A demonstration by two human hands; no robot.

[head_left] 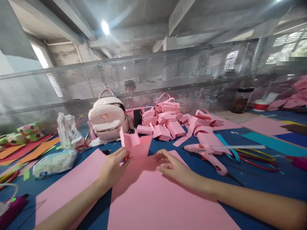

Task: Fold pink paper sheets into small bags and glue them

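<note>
A folded piece of pink paper (137, 145) stands partly open above the table, its flaps raised. My left hand (111, 167) pinches its lower left side between thumb and fingers. My right hand (175, 167) is just right of the paper, its fingers loosely curled and apart, with nothing seen in them. Beneath both hands lies a large pink sheet (163, 204). A second pink sheet (72, 185) lies to its left under my left forearm. On the right, a pink glue gun (205, 149) with a long clear glue stick in its back rests on the blue table.
Several pink paper boxes with handles (168, 119) are heaped at the back, beside a pale backpack (106, 118). To the left are a plastic bag (68, 129), a clear packet (55, 163) and coloured sheets (35, 151). Blue strips (266, 144) and scissors-like red and yellow loops (257, 156) lie right.
</note>
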